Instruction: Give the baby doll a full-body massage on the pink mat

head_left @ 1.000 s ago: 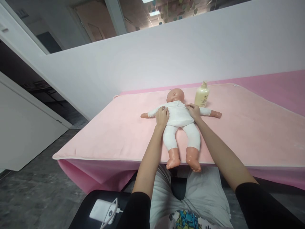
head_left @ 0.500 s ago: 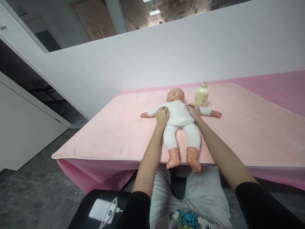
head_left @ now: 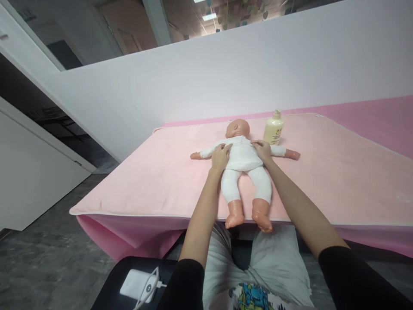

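A baby doll in a white body suit lies stretched out on the pale pink blanket. Its head is turned to the left, its arms spread wide, and its feet reach over the front edge. My left hand is against the left side of its torso, fingers bent and closed around the side below the arm. On the opposite side, my right hand holds the torso just under the other arm, fingertips on the white cloth. The undersides of both hands are hidden.
A pale yellow pump bottle stands just beyond the doll's right-hand arm. Behind the table rises a white wall. A white power bank with a cable lies on a black seat at lower left.
The fingers of my left hand have shifted slightly to the right over the doll's torso. My right hand and the doll look unmoved.
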`<state>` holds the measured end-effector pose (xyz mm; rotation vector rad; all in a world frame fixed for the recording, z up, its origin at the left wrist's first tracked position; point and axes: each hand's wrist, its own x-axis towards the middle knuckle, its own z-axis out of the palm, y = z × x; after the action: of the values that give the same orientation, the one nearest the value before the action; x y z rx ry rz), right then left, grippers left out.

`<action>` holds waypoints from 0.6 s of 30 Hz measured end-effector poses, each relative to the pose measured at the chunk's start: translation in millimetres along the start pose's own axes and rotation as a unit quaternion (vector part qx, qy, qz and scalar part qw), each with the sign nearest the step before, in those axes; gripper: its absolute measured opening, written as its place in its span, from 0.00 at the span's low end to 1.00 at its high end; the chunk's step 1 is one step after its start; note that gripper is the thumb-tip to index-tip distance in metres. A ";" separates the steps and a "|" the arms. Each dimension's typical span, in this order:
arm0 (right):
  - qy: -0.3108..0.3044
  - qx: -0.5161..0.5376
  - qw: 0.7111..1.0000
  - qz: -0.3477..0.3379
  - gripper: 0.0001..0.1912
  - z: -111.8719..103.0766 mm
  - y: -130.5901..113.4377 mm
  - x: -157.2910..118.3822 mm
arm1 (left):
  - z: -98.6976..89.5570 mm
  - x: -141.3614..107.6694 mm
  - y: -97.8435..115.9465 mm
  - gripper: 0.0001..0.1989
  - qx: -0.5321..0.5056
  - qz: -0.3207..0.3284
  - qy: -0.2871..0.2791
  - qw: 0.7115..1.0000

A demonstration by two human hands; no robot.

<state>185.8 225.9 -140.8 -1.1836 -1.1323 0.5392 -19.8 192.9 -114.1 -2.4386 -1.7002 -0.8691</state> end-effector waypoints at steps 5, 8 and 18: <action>-0.001 -0.001 1.000 0.001 0.07 -0.3 -1.3 -0.5 | 2.6 0.4 -0.6 0.20 -0.022 -0.006 0.021 1.000; 0.000 0.000 1.000 0.003 0.07 -0.1 -1.8 0.0 | 2.5 0.6 0.1 0.19 -0.031 -0.010 0.026 0.999; 0.005 0.005 1.000 0.002 0.07 0.5 -1.9 0.2 | 1.0 0.4 1.5 0.22 -0.028 -0.021 0.030 0.999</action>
<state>185.0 225.6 -139.0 -1.1780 -1.1185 0.5414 -18.0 193.0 -114.4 -2.3937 -1.7355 -0.9978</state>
